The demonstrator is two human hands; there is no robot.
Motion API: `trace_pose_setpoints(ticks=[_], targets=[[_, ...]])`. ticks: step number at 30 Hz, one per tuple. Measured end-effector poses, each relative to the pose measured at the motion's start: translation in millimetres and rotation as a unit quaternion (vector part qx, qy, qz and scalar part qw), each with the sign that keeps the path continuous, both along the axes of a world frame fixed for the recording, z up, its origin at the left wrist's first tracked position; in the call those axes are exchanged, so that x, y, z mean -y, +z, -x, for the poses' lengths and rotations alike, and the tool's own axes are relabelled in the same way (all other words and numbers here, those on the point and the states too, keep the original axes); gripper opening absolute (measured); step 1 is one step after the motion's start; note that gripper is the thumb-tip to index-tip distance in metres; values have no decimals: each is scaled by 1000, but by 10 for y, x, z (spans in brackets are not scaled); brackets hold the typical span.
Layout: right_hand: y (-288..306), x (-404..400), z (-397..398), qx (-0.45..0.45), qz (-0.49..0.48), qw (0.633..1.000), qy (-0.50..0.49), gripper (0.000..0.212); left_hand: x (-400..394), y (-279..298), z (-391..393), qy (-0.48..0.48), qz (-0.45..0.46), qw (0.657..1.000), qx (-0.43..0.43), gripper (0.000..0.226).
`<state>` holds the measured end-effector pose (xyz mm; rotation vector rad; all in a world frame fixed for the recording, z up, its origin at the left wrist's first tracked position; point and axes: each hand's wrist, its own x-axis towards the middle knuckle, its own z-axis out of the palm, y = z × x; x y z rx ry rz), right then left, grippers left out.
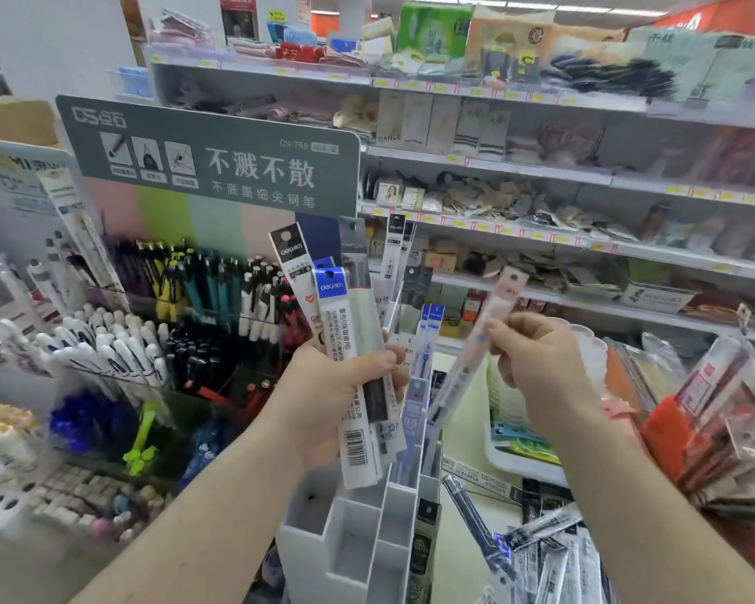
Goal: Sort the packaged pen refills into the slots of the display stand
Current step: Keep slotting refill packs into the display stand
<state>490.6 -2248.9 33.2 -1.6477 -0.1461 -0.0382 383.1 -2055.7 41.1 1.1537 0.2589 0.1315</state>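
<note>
My left hand (332,385) grips a fanned bundle of packaged pen refills (345,324), held upright above the display stand. A single pink-topped refill pack (476,342) slants between the fingertips of my right hand (537,364), just right of the bundle. The white display stand (358,529) with stepped slots stands below both hands. Some of its right and rear slots hold refill packs (423,542); the front left slots look bare. A loose pile of refill packs (541,555) lies on the counter at the lower right.
A tiered pen display (192,307) under a grey-green sign (210,159) fills the left. Store shelves (541,176) with small goods run behind. A white tray (519,451) and red-packaged goods (715,429) crowd the right.
</note>
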Motion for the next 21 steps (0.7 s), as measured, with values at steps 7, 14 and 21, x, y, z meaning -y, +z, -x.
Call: trace_pose_setpoints(ticks=[7, 14, 21], targets=[[-924, -194, -72, -22, 181, 982, 45, 19, 94, -40, 4, -14, -9, 1000, 21, 10], [-1295, -275, -55, -17, 371, 917, 146, 23, 96, -149, 7, -39, 30, 998, 50, 14], [-565, -156, 54, 34, 268, 962, 28, 25, 112, -188, 1, -79, -6, 996, 37, 24]])
